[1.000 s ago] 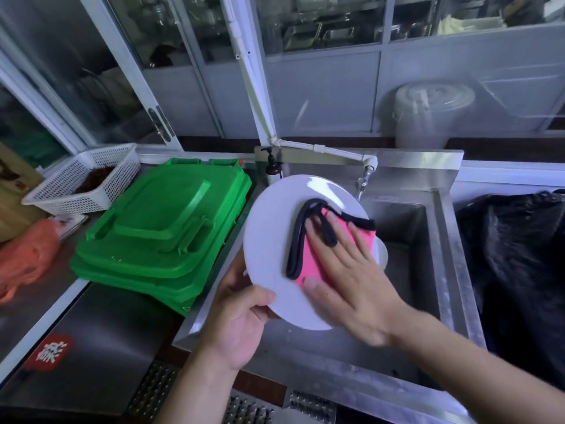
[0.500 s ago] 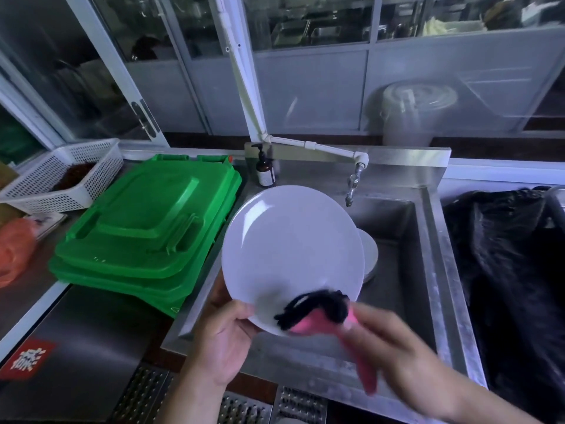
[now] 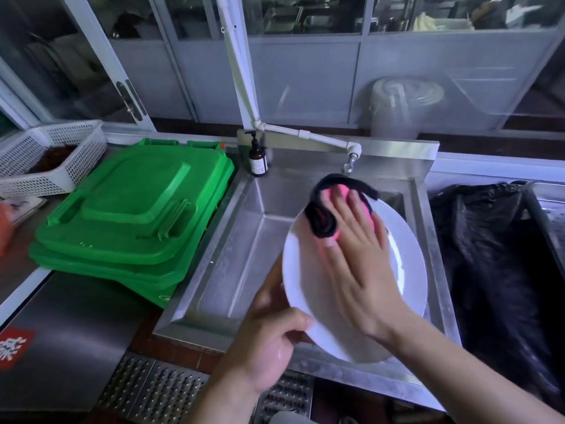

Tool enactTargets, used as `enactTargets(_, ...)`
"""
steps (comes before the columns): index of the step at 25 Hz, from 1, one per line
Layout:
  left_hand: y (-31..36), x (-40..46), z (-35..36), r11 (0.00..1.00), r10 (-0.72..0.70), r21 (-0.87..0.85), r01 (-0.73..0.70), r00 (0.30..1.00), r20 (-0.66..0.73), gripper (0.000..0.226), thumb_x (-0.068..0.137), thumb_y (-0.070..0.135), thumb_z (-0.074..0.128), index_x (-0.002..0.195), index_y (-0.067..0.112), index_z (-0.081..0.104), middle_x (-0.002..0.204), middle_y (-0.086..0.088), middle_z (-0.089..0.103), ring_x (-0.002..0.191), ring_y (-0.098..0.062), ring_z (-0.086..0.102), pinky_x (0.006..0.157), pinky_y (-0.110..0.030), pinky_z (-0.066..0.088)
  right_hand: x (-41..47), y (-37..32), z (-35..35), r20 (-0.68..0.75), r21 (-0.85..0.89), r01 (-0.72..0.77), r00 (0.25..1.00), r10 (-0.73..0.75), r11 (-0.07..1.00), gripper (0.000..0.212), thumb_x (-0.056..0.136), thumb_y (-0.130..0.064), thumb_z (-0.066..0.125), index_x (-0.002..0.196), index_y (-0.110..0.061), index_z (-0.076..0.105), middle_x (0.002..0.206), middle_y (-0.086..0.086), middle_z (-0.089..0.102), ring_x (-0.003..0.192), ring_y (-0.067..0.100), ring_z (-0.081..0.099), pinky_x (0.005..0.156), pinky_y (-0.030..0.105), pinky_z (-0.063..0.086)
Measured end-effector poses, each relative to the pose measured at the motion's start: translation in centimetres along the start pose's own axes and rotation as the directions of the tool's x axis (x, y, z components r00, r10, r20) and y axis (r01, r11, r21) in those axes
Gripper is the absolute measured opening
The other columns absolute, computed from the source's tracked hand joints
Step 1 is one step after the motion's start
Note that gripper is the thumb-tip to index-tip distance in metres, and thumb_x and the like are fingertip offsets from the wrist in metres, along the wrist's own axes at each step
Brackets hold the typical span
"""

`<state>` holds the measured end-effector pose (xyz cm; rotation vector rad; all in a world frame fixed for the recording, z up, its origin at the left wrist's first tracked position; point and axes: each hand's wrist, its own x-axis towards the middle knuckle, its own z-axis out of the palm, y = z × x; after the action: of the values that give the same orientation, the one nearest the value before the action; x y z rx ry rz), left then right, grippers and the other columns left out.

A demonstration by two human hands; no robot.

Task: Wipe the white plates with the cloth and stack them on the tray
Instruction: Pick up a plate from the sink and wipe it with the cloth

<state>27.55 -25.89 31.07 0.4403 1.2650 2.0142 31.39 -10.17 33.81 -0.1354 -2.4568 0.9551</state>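
Fingers of the right hand (image 3: 360,264) lay spread, pressing one pink-and-black cloth (image 3: 328,209) against one white plate (image 3: 409,270); the left hand (image 3: 269,341) gripped its lower rim. Three green trays (image 3: 131,215) sat stacked further left.

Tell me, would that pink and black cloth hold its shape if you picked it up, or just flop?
Probably flop: the cloth is bunched and folded under the right hand, its black edge curling over the rim of the white plate. It looks thin and light, since flat fingers alone press it along. Whether it is wet and clingy, I cannot tell.
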Motion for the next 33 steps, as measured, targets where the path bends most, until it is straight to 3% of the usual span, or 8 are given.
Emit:
enactTargets(11,-0.5,-1.0,-2.0,0.937,-0.01,-0.348,0.019,1.0,0.027,0.052,0.064,0.015,0.074,0.116,0.016,0.075,0.112,-0.013,0.072,0.101,-0.024,0.071,0.073,-0.033,0.06,-3.2,-4.4,2.2,0.335,0.238,-0.075,0.942,-0.009,0.968,0.04,0.108,-0.031,0.037,0.146,-0.03,0.049,0.152,-0.023,0.043,0.145,-0.009,0.021,0.121,0.041,0.011)
enactTargets(15,0.1,-1.1,-3.0,0.921,-0.046,-0.39,0.023,0.998,-0.049,0.036,0.086,0.036,0.057,0.095,0.011,0.081,0.097,-0.012,0.077,0.087,-0.022,0.074,0.068,-0.03,0.059,-3.7,-5.4,1.4,0.473,0.254,-0.131,0.881,-0.005,0.958,0.033,0.109,-0.032,0.036,0.086,-0.019,0.057,0.096,-0.011,0.058,0.111,0.01,0.047,0.109,0.033,0.024)
enactTargets(18,-0.5,-0.4,-3.7,0.934,-0.047,-0.358,0.008,0.994,-0.1,0.044,0.092,0.035,0.043,0.089,0.008,0.077,0.083,-0.012,0.075,0.074,-0.022,0.073,0.06,-0.029,0.058,-4.0,-5.8,1.2,0.478,0.325,-0.202,0.878,0.024,0.924,0.038,0.109,-0.03,0.036,0.082,-0.012,0.057,0.088,-0.001,0.055,0.095,0.018,0.048,0.093,0.035,0.038)
enactTargets(21,-0.8,0.4,-3.9,0.951,-0.051,-0.307,0.028,0.997,-0.066,0.037,0.089,0.022,0.05,0.118,0.0,0.058,0.095,-0.016,0.076,0.082,-0.028,0.075,0.062,-0.032,0.06,-5.5,-5.4,0.5,0.593,0.428,-0.494,0.785,0.177,0.757,0.045,0.109,-0.03,0.039,0.069,-0.012,0.049,0.058,0.0,0.048,0.062,0.032,0.041,0.062,0.047,0.036)
enactTargets(23,-1.9,1.1,-4.8,0.969,-0.082,-0.237,0.069,0.996,-0.042,0.045,0.095,0.016,0.044,0.138,0.014,0.056,0.126,-0.016,0.069,0.111,-0.035,0.068,0.076,-0.042,0.061,-6.7,-5.1,-0.3,0.629,0.438,-0.696,0.69,0.359,0.57,0.049,0.105,-0.034,0.045,0.07,0.002,0.048,0.052,0.013,0.043,0.05,0.029,0.038,0.048,0.031,0.033)
enactTargets(28,-5.3,2.5,-8.4,0.955,-0.232,-0.222,0.198,0.963,-0.139,0.043,0.091,0.023,0.054,0.132,0.034,0.062,0.128,-0.008,0.068,0.103,-0.035,0.057,0.066,-0.045,0.06,-11.4,0.3,-2.5,0.434,0.635,-0.772,0.361,0.825,0.003,0.046,0.098,-0.032,0.045,0.097,0.008,0.068,0.086,0.029,0.069,0.074,0.028,0.068,0.069,0.037,0.049)
enactTargets(30,-6.0,2.7,-9.2,0.947,-0.242,-0.248,0.206,0.963,-0.123,0.04,0.097,0.016,0.048,0.131,0.031,0.063,0.116,-0.004,0.07,0.091,-0.031,0.047,0.064,-0.044,0.061,-13.5,3.2,-3.7,0.243,0.586,-0.797,0.347,0.906,0.148,0.05,0.092,-0.048,0.056,0.081,-0.002,0.071,0.082,0.032,0.068,0.077,0.037,0.067,0.075,0.041,0.045)
enactTargets(33,-7.4,3.0,-10.2,0.929,-0.298,-0.255,0.269,0.951,-0.081,0.045,0.093,0.014,0.047,0.133,0.029,0.062,0.114,-0.006,0.064,0.074,-0.025,0.039,0.064,-0.043,0.06,-16.7,7.6,-4.1,-0.046,0.221,-0.734,0.65,0.759,0.642,0.03,0.097,-0.048,0.055,0.079,-0.034,0.075,0.074,0.007,0.069,0.072,0.018,0.061,0.085,0.049,0.045)
